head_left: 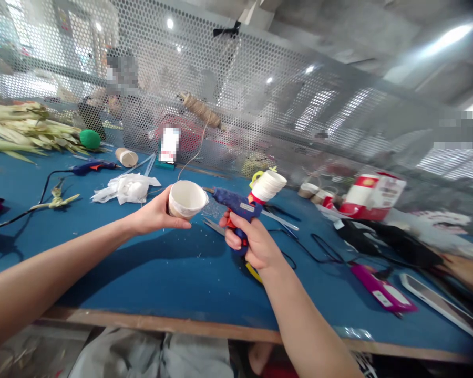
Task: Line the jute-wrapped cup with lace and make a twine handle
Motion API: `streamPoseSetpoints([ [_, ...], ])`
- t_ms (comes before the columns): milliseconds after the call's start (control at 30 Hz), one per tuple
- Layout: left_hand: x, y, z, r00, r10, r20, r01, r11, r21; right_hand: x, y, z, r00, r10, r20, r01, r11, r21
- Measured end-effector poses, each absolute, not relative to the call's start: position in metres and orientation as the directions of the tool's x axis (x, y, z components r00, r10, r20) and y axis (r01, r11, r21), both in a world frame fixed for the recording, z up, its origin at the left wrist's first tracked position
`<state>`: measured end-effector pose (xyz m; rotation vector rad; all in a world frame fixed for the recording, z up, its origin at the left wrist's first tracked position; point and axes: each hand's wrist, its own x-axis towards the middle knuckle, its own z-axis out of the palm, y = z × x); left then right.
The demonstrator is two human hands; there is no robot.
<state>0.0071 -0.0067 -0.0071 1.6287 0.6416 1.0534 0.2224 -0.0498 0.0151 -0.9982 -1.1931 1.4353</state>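
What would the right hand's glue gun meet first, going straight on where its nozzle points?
Probably the cup in the left hand: the nozzle of the glue gun in the right hand points toward it, though depth is unclear.

Above the table (173,286), a cup (188,200) is left of a glue gun (235,203).

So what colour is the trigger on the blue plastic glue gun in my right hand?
The trigger is orange-red, best seen in the head view.
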Motion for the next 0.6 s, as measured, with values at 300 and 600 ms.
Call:
streamPoseSetpoints([
  [300, 0.009, -0.006, -0.009, 0.454, 0.824, 0.338, -0.101, -0.329, 0.939, 0.218, -0.055, 0.014, -0.168, 0.983, 0.069, -0.024, 0.065, -0.998],
  [600, 0.003, -0.003, -0.006, 0.398, 0.843, 0.362, 0.208, -0.467, 0.859, 0.232, -0.059, 0.026, -0.144, 0.969, 0.200, 0.516, 0.245, -0.821],
])
